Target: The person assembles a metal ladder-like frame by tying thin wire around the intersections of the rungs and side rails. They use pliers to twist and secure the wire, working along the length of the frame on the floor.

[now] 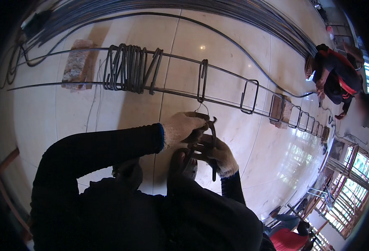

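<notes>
My left hand [183, 129], in a pale knit glove with dark fingertips, is closed around thin tie wire [203, 106] just below a rectangular steel stirrup [202, 81]. The wire loops up to the stirrup's near lower corner. Close beside it, my right hand [221, 155], gloved too, grips a dark metal hand tool [214, 144] with a hooked tip; the fingers partly hide its shape. The stirrup hangs around two long parallel rebars [180, 93]. Farther left, several stirrups [131, 69] are bunched on the same bars.
Bricks [76, 62] prop up the bars; more stirrups [249, 97] stand spaced along them to the right. A dark hose-like line [218, 30] curves across the tiled floor. Long rods [251, 12] lie behind. One person [339, 75] crouches far right; another [291, 238] is at lower right.
</notes>
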Tool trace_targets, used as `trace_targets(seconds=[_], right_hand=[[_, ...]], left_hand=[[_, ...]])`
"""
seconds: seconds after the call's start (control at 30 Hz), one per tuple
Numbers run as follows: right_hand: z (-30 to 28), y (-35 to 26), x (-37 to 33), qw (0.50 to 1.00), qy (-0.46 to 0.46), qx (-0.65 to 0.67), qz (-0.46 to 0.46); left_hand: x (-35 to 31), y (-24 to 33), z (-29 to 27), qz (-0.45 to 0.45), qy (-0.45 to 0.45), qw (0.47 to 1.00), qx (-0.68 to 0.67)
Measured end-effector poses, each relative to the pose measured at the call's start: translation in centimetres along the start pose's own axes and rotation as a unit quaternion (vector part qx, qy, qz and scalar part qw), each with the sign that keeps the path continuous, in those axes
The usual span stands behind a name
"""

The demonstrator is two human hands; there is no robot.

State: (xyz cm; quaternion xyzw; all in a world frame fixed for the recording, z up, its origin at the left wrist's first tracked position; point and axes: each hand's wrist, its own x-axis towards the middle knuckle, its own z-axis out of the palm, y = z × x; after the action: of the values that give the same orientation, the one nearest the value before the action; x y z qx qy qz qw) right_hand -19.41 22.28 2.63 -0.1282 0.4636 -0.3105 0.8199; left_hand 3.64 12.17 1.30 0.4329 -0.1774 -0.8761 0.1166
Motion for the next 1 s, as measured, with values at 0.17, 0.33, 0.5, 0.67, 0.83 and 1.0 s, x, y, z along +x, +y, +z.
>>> trace_targets(seconds=[0.17,0.33,0.5,0.67,0.83,1.0], right_hand=[[1.1,-2.1,2.2,0.998,-0.044,-0.047,0.025],[2.0,-3.7,2.2,0.997,-0.019,-0.068,0.031],[3.3,-5.1,1.6,0.988,0.007,-0.147,0.043],[4.9,-5.5,1.6,0.984,0.038,-0.166,0.041],[7.4,-5.0,2.0,0.968,0.124,-0.215,0.024],[9.5,-3.5,2.9,0.955,0.201,-0.219,0.016]], left_hand=[[-3.0,3.3,-0.1,0.091,0.084,0.924,0.361],[-3.7,3.8,-1.2,0.150,0.125,0.831,0.522],[-2.9,1.8,-2.3,0.417,0.202,0.647,0.605],[-1.5,0.4,-3.5,0.448,0.140,0.687,0.555],[-0.8,0.6,-4.6,0.441,0.112,0.729,0.512],[-1.2,0.2,-3.9,0.385,0.118,0.811,0.425]])
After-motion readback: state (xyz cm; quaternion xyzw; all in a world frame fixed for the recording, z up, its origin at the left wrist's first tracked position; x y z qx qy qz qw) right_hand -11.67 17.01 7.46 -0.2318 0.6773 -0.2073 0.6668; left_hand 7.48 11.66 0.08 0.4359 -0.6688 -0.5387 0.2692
